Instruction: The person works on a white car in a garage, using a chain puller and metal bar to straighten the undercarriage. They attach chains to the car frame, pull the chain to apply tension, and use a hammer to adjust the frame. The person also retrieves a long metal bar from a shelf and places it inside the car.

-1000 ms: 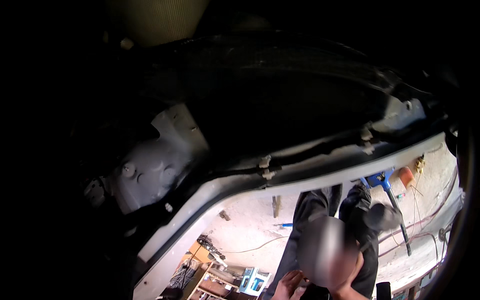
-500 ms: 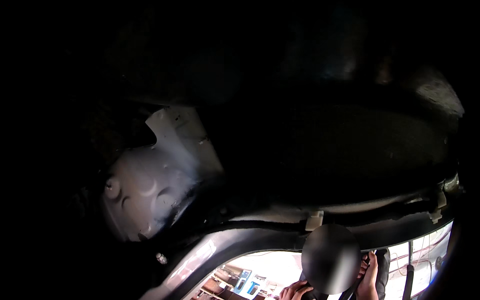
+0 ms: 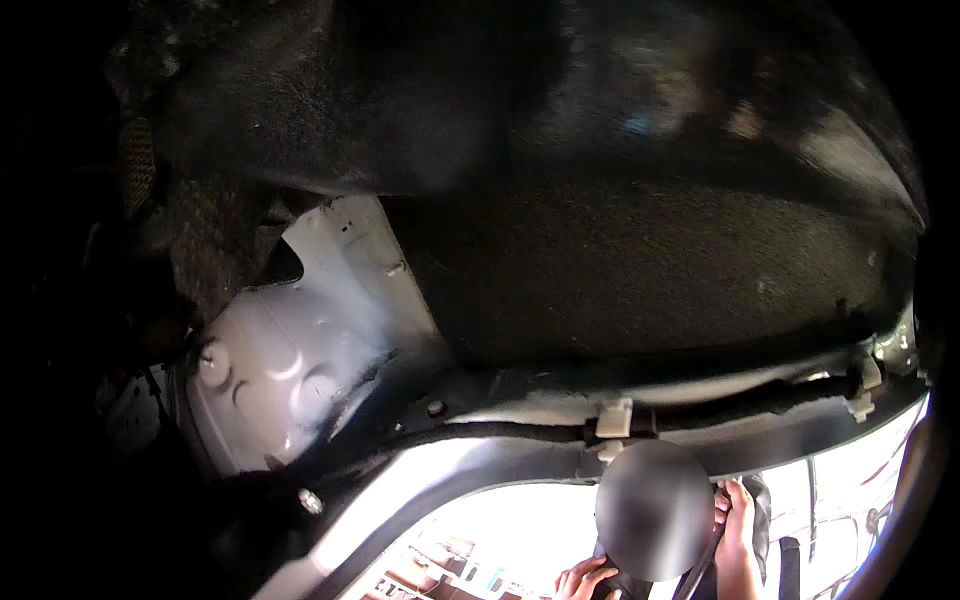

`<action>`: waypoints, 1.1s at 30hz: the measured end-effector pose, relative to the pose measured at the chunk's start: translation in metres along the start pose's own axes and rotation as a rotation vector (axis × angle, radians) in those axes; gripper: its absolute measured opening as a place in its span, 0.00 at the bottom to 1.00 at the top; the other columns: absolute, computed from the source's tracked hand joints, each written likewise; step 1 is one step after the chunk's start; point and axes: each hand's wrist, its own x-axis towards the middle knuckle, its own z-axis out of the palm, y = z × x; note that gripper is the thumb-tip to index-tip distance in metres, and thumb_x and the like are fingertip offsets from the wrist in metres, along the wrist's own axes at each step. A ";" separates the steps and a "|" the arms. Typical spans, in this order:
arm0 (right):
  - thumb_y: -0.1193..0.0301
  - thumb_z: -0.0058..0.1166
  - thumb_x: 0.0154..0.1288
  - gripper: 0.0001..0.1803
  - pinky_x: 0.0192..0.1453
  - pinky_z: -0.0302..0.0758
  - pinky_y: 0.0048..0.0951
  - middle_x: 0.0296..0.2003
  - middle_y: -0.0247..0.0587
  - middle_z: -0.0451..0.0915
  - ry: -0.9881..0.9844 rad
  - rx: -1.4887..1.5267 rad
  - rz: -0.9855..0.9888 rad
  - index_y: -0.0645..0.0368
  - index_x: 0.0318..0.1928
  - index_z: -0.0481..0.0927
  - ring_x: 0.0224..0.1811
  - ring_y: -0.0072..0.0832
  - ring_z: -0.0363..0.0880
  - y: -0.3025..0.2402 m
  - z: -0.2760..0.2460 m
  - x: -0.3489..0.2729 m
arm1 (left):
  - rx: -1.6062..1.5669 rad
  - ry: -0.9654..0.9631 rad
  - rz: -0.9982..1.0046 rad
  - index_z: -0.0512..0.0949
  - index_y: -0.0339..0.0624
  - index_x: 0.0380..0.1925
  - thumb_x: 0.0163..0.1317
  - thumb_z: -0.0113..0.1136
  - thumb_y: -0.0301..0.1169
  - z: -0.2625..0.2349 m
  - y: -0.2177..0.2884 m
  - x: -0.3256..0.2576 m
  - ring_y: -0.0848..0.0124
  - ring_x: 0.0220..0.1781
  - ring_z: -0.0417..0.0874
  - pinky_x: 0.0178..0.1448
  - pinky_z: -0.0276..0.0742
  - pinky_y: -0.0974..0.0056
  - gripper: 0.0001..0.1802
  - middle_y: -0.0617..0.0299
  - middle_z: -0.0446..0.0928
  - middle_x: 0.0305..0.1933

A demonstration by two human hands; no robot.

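Neither my left hand nor my right hand shows in this view. Bare pale sheet metal [image 3: 285, 370] with round pressed dimples lies at the left, inside what looks like a dark vehicle interior. Beside it spreads a dark, rough-textured panel [image 3: 620, 270]. Below that panel runs a rail with a light-coloured clip [image 3: 614, 418] on it. Past the opening's edge, two small hands appear, apparently another person's. One hand [image 3: 736, 515] has its fingers curled near the rim; the other hand [image 3: 584, 578] is cut by the lower edge. What they hold is unclear.
A curved pale frame [image 3: 400, 500] borders the bright opening. A second light clip [image 3: 866, 385] sits farther right on the rail. A small metal fastener [image 3: 311, 501] sticks out at lower left. A smooth dark surface [image 3: 440, 110] hangs across the top. Shelving [image 3: 425, 570] stands outside.
The picture has grown brighter, so the dark surfaces show more. The view has shifted slightly, moving most things up and left. The other person's hands keep nearly the same pose.
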 end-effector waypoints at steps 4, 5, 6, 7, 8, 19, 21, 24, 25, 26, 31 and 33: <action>0.66 0.46 0.64 0.07 0.15 0.56 0.21 0.15 0.23 0.59 0.017 -0.011 0.027 0.55 0.36 0.70 0.12 0.15 0.56 -0.006 -0.013 -0.010 | -0.015 0.054 0.006 0.70 0.39 0.46 0.54 0.57 0.30 0.029 -0.002 -0.020 0.46 0.53 0.69 0.55 0.67 0.50 0.19 0.45 0.68 0.54; 0.66 0.46 0.64 0.07 0.15 0.56 0.21 0.15 0.23 0.59 -0.010 0.005 0.043 0.55 0.36 0.70 0.12 0.15 0.57 -0.005 -0.025 -0.010 | -0.005 0.066 0.011 0.70 0.38 0.47 0.55 0.56 0.31 0.040 -0.002 -0.026 0.46 0.53 0.70 0.55 0.67 0.50 0.19 0.44 0.68 0.53; 0.66 0.47 0.64 0.07 0.15 0.56 0.21 0.15 0.23 0.59 -0.026 -0.024 0.046 0.56 0.36 0.70 0.12 0.15 0.57 -0.004 -0.034 -0.011 | -0.052 0.061 0.004 0.70 0.38 0.47 0.56 0.55 0.31 0.048 -0.002 -0.031 0.45 0.53 0.70 0.55 0.68 0.50 0.18 0.42 0.68 0.53; 0.67 0.47 0.64 0.07 0.15 0.57 0.22 0.15 0.23 0.59 -0.041 -0.054 0.048 0.56 0.35 0.70 0.12 0.15 0.57 -0.003 -0.042 -0.013 | -0.098 0.093 0.011 0.70 0.37 0.47 0.57 0.55 0.32 0.060 -0.005 -0.039 0.45 0.53 0.70 0.55 0.68 0.51 0.18 0.41 0.68 0.52; 0.68 0.47 0.64 0.06 0.15 0.57 0.22 0.15 0.23 0.59 -0.066 -0.088 0.044 0.56 0.35 0.70 0.12 0.15 0.57 0.000 -0.048 -0.013 | -0.053 0.111 0.012 0.70 0.37 0.47 0.57 0.55 0.32 0.068 -0.004 -0.046 0.45 0.53 0.70 0.55 0.68 0.51 0.18 0.41 0.68 0.52; 0.72 0.46 0.64 0.05 0.16 0.60 0.23 0.17 0.27 0.63 -0.172 -0.426 -0.138 0.47 0.37 0.65 0.13 0.18 0.61 0.042 -0.103 -0.012 | -0.143 0.467 -0.027 0.67 0.34 0.51 0.57 0.57 0.32 0.175 -0.007 -0.147 0.46 0.54 0.68 0.58 0.64 0.51 0.23 0.42 0.64 0.54; 0.74 0.46 0.62 0.08 0.16 0.62 0.25 0.17 0.29 0.65 -0.177 -0.505 -0.172 0.48 0.37 0.63 0.14 0.20 0.64 0.052 -0.102 0.004 | -0.113 0.527 -0.012 0.69 0.35 0.49 0.56 0.57 0.33 0.169 -0.008 -0.173 0.46 0.53 0.68 0.58 0.63 0.49 0.21 0.42 0.65 0.53; 0.76 0.47 0.58 0.05 0.16 0.67 0.28 0.17 0.33 0.67 -0.177 -0.659 -0.213 0.56 0.33 0.66 0.15 0.24 0.68 0.062 -0.083 0.023 | -0.215 0.588 -0.060 0.70 0.37 0.47 0.57 0.57 0.34 0.180 -0.027 -0.208 0.46 0.53 0.68 0.58 0.63 0.50 0.20 0.42 0.66 0.52; 0.76 0.46 0.57 0.02 0.16 0.68 0.30 0.17 0.35 0.68 -0.187 -0.692 -0.205 0.60 0.28 0.68 0.15 0.26 0.69 0.067 -0.074 0.033 | -0.242 0.592 -0.091 0.70 0.36 0.47 0.57 0.57 0.34 0.188 -0.041 -0.217 0.46 0.53 0.68 0.58 0.64 0.50 0.20 0.42 0.66 0.52; 0.76 0.46 0.58 0.04 0.16 0.68 0.31 0.16 0.35 0.68 -0.166 -0.691 -0.201 0.61 0.26 0.69 0.14 0.27 0.69 0.071 -0.063 0.039 | -0.269 0.593 -0.118 0.69 0.36 0.48 0.57 0.57 0.34 0.199 -0.057 -0.225 0.46 0.53 0.68 0.58 0.64 0.51 0.20 0.42 0.66 0.52; 0.71 0.44 0.60 0.12 0.15 0.67 0.35 0.14 0.40 0.69 -0.133 -0.995 -0.287 0.63 0.21 0.70 0.12 0.30 0.69 0.111 -0.014 0.096 | -0.367 0.554 -0.259 0.67 0.33 0.50 0.57 0.57 0.35 0.253 -0.136 -0.249 0.45 0.53 0.68 0.59 0.64 0.52 0.24 0.39 0.65 0.51; 0.70 0.44 0.60 0.13 0.16 0.67 0.34 0.14 0.41 0.70 -0.090 -1.149 -0.342 0.63 0.21 0.70 0.13 0.30 0.70 0.127 0.007 0.106 | -0.355 0.532 -0.253 0.66 0.32 0.50 0.56 0.57 0.36 0.276 -0.170 -0.253 0.44 0.52 0.68 0.59 0.63 0.50 0.26 0.38 0.65 0.52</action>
